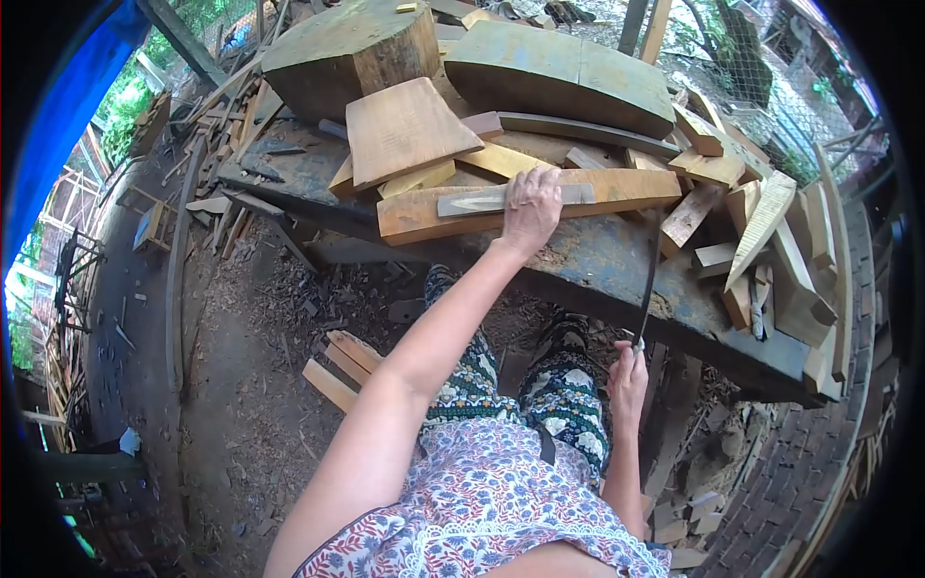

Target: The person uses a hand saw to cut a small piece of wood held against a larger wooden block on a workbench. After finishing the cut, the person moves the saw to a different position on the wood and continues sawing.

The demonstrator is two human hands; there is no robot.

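My left hand (532,210) presses down on a thin grey strip (472,200), its fingers wrapped over the strip's edge. The strip lies along a long orange-brown wooden beam (414,220) on the workbench (597,252). Lower right, at the bench's front edge, my right hand (628,374) is closed round the lower end of a long, thin dark blade (650,279). The blade stands nearly upright in view, with its upper end near the beam's right part. Whether it touches the beam I cannot tell.
Behind the beam lie a pale trapezoid board (405,130), a thick wood block (352,53) and a large curved block (564,72). Several offcuts (766,226) are heaped at the bench's right end. Wood pieces (332,383) lie on the ground below.
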